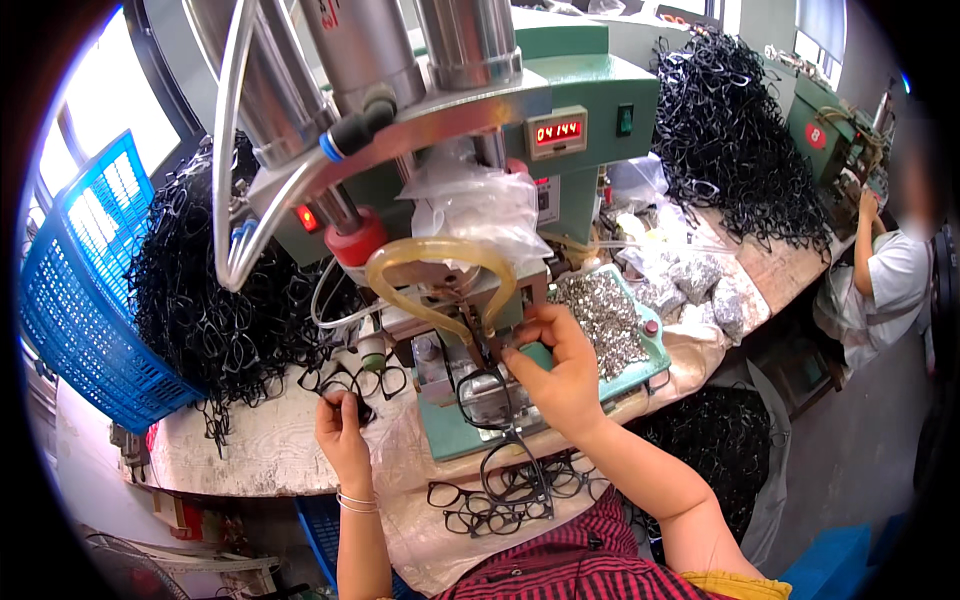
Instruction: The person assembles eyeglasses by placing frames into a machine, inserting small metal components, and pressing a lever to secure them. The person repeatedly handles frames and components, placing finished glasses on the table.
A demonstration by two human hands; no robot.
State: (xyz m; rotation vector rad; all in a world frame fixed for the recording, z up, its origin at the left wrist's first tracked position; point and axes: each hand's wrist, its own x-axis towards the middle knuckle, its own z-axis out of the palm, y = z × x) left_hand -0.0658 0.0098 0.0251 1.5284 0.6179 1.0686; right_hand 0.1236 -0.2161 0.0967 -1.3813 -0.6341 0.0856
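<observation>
Glossy black plastic eyeglass frames [487, 398], shiny metal press cylinders [365, 45], a worn, rough wooden bench [255, 450].

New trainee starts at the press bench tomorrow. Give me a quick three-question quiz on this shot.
1. True or false: the right hand holds a black plastic eyeglass frame on the green machine bed.
2. What does the left hand touch?
A. the blue plastic crate
B. a black eyeglass frame on the bench
C. the yellowish rubber hose
3. Fill in: the green tray beside the right hand holds a heap of small ____ metal parts.

Key: 1 true; 2 B; 3 silver.
</observation>
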